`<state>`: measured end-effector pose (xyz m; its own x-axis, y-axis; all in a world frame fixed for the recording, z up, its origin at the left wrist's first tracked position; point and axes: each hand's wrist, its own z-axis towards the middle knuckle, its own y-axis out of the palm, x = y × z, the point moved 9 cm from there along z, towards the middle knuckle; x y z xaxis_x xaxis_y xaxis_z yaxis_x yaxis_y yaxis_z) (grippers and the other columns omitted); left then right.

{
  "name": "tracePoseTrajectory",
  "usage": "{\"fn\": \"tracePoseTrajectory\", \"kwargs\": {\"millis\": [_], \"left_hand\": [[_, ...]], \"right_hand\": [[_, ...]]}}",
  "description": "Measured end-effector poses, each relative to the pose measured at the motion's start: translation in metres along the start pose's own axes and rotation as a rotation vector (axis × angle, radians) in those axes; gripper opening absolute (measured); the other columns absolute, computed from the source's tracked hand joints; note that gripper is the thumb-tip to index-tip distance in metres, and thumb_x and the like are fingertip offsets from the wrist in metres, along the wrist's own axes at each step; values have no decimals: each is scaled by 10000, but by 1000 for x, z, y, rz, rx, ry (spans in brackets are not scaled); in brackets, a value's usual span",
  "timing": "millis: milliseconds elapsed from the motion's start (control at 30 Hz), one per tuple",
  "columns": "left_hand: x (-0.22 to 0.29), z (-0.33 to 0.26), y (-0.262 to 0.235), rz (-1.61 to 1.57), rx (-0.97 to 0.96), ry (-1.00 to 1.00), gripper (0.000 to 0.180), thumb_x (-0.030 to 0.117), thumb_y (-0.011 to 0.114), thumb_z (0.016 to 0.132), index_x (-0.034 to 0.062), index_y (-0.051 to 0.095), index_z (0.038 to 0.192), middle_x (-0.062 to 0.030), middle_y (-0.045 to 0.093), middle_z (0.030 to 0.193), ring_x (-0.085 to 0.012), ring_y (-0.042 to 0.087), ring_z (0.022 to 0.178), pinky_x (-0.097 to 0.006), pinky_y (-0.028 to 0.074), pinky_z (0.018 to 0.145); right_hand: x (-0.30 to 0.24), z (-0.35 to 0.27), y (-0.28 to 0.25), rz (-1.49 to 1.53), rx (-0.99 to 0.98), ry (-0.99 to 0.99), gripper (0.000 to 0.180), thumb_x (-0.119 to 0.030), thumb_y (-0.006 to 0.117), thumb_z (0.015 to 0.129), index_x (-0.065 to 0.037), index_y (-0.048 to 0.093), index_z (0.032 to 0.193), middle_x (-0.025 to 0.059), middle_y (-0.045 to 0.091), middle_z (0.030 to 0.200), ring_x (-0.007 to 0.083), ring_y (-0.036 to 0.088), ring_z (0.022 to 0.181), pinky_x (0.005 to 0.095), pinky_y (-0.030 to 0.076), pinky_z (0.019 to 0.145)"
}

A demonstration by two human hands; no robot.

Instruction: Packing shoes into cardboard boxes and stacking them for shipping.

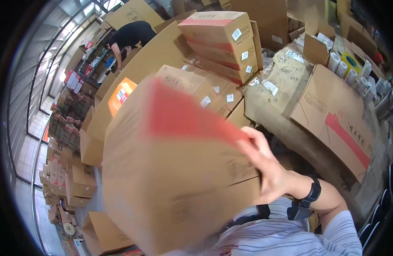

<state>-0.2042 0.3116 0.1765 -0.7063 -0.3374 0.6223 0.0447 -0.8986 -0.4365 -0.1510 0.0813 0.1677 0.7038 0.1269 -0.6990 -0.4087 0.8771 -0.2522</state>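
Observation:
A big cardboard box (196, 179) with a red band, blurred by motion, fills the middle of the view close to me. My right hand (267, 164) grips its right side, with fingers curled over the edge by the red band. My left hand does not show; the box may be hiding it. Beyond the held box lies a very large open carton (139, 64). Inside it are several smaller boxes, among them an upright box (218, 42) with red bands and white labels, and flat-lying boxes (224, 96) with labels.
To the right, a flattened carton (333, 115) leans on a worn work table (273, 98) bearing tape rolls (350, 64). A person in dark clothes (132, 34) bends over at the far left. Stacked cartons (81, 179) and an open box (104, 230) stand on the left.

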Motion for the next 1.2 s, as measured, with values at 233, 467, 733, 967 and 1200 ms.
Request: {"fn": "tracePoseTrajectory", "kwargs": {"millis": [233,467,733,967,1200], "left_hand": [[10,-50,-99,-136,520,-550,778,507,543,844,33,282,1404,-147,386,1371,-241,382,1262,-376,283,1051],[39,-96,-145,255,422,-888,897,379,726,746,-30,263,1398,-128,425,1317,-234,415,1231,-355,360,1005],[31,-81,-178,1477,-338,-555,975,245,799,443,61,430,1325,-219,371,1235,-404,334,1169,-479,276,1007],[-18,-106,-199,1163,-345,-665,1139,383,842,358,73,394,1359,-187,381,1256,-375,341,1197,-460,290,1020],[-74,-194,-261,872,-194,-813,1239,337,840,363,85,266,1432,-177,297,1323,-337,322,1229,-420,266,1065]], "right_hand": [[6,9,91,-243,-398,33,920,-331,778,441,-175,502,1304,240,351,1210,382,342,1129,458,237,936],[18,-4,139,-161,-514,32,850,-351,783,617,-194,412,1365,269,308,1327,413,319,1211,538,268,953],[56,-43,109,-183,-558,100,623,-226,714,738,-188,467,1309,84,527,1149,259,492,1078,407,377,898],[57,-68,96,-109,-517,71,512,-219,706,759,-164,539,1240,47,599,1024,225,554,947,365,410,819],[76,-70,106,36,-426,200,434,-219,683,801,-140,567,1212,32,631,939,212,577,881,341,416,776]]}}
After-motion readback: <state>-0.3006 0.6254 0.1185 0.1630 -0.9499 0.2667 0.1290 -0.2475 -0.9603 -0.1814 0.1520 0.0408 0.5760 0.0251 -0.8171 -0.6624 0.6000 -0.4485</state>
